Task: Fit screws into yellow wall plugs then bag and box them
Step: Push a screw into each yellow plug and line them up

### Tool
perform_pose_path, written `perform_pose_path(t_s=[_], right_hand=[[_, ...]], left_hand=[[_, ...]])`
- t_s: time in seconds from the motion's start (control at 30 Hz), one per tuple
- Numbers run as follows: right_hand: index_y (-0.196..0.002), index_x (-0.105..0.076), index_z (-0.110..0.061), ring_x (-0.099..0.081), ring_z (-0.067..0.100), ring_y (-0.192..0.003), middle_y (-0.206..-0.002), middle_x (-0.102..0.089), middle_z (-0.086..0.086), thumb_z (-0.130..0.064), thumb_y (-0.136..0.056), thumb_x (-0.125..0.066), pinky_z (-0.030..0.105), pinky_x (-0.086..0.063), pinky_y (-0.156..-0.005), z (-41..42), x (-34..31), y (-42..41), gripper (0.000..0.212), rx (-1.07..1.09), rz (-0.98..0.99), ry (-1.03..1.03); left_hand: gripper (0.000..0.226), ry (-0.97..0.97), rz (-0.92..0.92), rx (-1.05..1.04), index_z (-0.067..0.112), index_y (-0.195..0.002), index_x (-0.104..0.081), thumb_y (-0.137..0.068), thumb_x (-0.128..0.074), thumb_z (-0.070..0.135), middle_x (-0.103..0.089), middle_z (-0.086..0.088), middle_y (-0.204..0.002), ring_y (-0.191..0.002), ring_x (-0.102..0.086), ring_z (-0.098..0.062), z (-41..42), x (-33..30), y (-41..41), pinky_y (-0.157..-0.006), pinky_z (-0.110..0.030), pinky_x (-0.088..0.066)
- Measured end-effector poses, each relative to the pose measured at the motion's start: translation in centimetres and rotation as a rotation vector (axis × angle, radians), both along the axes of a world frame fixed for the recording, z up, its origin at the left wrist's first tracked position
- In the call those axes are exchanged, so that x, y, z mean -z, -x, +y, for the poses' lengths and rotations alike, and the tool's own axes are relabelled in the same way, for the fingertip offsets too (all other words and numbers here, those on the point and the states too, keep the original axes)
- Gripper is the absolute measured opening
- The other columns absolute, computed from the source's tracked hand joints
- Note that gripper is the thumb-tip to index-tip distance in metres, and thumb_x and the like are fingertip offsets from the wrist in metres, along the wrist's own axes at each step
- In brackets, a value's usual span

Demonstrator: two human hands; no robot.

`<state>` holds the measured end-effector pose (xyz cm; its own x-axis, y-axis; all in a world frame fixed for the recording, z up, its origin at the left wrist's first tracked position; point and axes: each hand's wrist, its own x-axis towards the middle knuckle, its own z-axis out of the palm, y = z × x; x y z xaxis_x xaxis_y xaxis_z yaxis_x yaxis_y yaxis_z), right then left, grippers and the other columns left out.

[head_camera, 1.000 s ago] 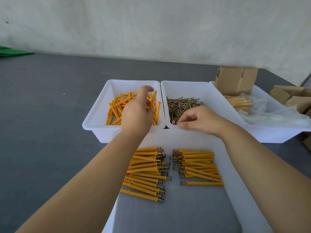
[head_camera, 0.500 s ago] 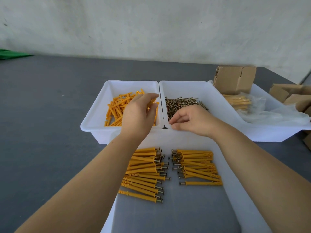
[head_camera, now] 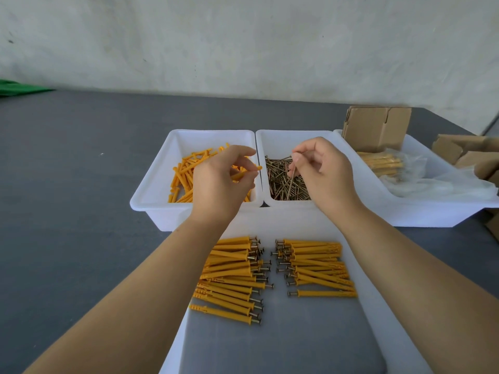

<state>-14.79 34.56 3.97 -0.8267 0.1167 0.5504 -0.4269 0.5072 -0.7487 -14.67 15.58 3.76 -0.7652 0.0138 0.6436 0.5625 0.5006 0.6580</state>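
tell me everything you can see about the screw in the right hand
The screw is a thin, brownish metal shaft, straight and long. The right hand pinches its upper end between thumb and fingertips, so the head is hidden. It hangs steeply, lower tip slanting slightly left, above the heap of loose screws in the middle white bin. Whether the tip touches the heap cannot be told. It is not yet in the yellow plug held by the left hand.

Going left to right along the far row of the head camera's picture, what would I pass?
Green cloth → tray of yellow wall plugs → tray of screws → tray with bagged plugs → cardboard boxes.
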Motion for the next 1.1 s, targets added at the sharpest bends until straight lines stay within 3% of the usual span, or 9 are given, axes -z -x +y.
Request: perform_pose_path(t_s=[0.1, 0.17, 0.27, 0.33, 0.5, 0.6, 0.7, 0.83, 1.1], right_hand=[[-0.099, -0.061, -0.014, -0.070, 0.016, -0.075, -0.075, -0.070, -0.001, -0.009, -0.098, -0.056, 0.042, -0.058, -0.079, 0.0, -0.2, -0.1, 0.007, 0.017, 0.047, 0.098], [-0.100, -0.062, -0.013, -0.070, 0.013, -0.073, -0.076, -0.070, 0.000, -0.009, -0.098, -0.056, 0.033, -0.058, -0.076, 0.0, -0.2, 0.0, 0.007, 0.022, 0.033, 0.147], [-0.102, -0.063, -0.013, -0.070, 0.008, -0.070, -0.077, -0.072, -0.002, -0.013, -0.099, -0.057, 0.014, -0.050, -0.065, -0.1, -0.1, -0.1, 0.007, 0.039, -0.031, 0.183], [-0.104, -0.063, -0.014, -0.070, 0.005, -0.070, -0.079, -0.073, -0.002, -0.015, -0.099, -0.057, 0.010, -0.048, -0.062, -0.2, 0.0, -0.1, 0.007, 0.041, -0.061, 0.219], [-0.102, -0.062, -0.019, -0.072, 0.008, -0.071, -0.079, -0.074, -0.001, -0.016, -0.099, -0.057, 0.010, -0.049, -0.062, -0.5, -0.1, -0.2, 0.006, 0.029, -0.081, 0.279], [-0.097, -0.062, -0.022, -0.073, 0.010, -0.071, -0.077, -0.075, -0.005, -0.017, -0.099, -0.057, 0.011, -0.048, -0.057, -0.7, -0.3, -0.2, 0.008, 0.032, -0.103, 0.358], [-0.096, -0.062, -0.022, -0.072, 0.010, -0.070, -0.078, -0.076, -0.005, -0.019, -0.099, -0.056, 0.015, -0.047, -0.054, -0.6, -0.3, 0.0, 0.008, 0.057, -0.114, 0.440], [-0.098, -0.060, -0.023, -0.074, 0.013, -0.072, -0.080, -0.077, -0.002, -0.022, -0.101, -0.054, 0.020, -0.050, -0.057, 0.0, -0.3, 0.3, 0.007, 0.089, -0.130, 0.573], [-0.100, -0.060, -0.021, -0.075, 0.017, -0.076, -0.083, -0.077, 0.003, -0.021, -0.101, -0.054, 0.026, -0.051, -0.060, 0.5, -0.1, 0.9, 0.006, 0.129, -0.149, 0.724]], left_hand=[[0.024, -0.119, 0.012, 0.063, 0.012, -0.111, -0.065, -0.088, -0.070, 0.006, -0.074, 0.010, -0.099, -0.097, -0.068, -0.001, 0.2, -0.1, -0.3, -0.083, -0.025, -0.056], [0.021, -0.147, 0.017, 0.097, 0.012, -0.114, -0.064, -0.094, -0.062, 0.006, -0.073, 0.010, -0.108, -0.104, -0.066, 0.001, 0.3, -0.3, -0.4, -0.084, -0.024, -0.056], [0.024, -0.148, 0.044, 0.107, 0.012, -0.119, -0.062, -0.095, -0.059, 0.006, -0.072, 0.007, -0.112, -0.105, -0.065, -0.002, 0.3, -0.3, -0.5, -0.082, -0.033, -0.058], [0.026, -0.138, 0.048, 0.095, 0.012, -0.120, -0.062, -0.094, -0.062, 0.007, -0.071, 0.007, -0.112, -0.101, -0.065, -0.001, 0.3, -0.3, -0.5, -0.078, -0.032, -0.058], [0.020, -0.050, 0.071, 0.069, 0.015, -0.115, -0.064, -0.100, -0.051, 0.013, -0.067, 0.008, -0.084, -0.067, -0.057, -0.013, 0.3, -0.4, -0.4, -0.062, -0.036, -0.049], [0.029, -0.017, -0.014, 0.121, 0.015, -0.127, -0.058, -0.102, -0.046, 0.010, -0.054, 0.006, -0.072, -0.060, -0.049, -0.014, 0.3, -0.2, -0.3, -0.058, -0.038, -0.045], [0.041, 0.085, -0.198, 0.236, 0.018, -0.141, -0.047, -0.103, -0.039, 0.005, -0.056, -0.005, -0.084, -0.065, -0.052, -0.025, 0.4, 0.1, -0.3, -0.063, -0.041, -0.047], [0.046, 0.215, -0.329, 0.297, 0.020, -0.135, -0.052, -0.098, -0.034, -0.002, -0.060, 0.006, -0.101, -0.056, -0.062, -0.019, 0.6, 0.4, -0.6, -0.064, -0.041, -0.056], [0.048, 0.200, -0.329, 0.348, 0.021, -0.127, -0.056, -0.093, -0.036, -0.006, -0.061, 0.007, -0.110, -0.057, -0.066, -0.017, 0.5, 0.4, -0.5, -0.062, -0.025, -0.050]])
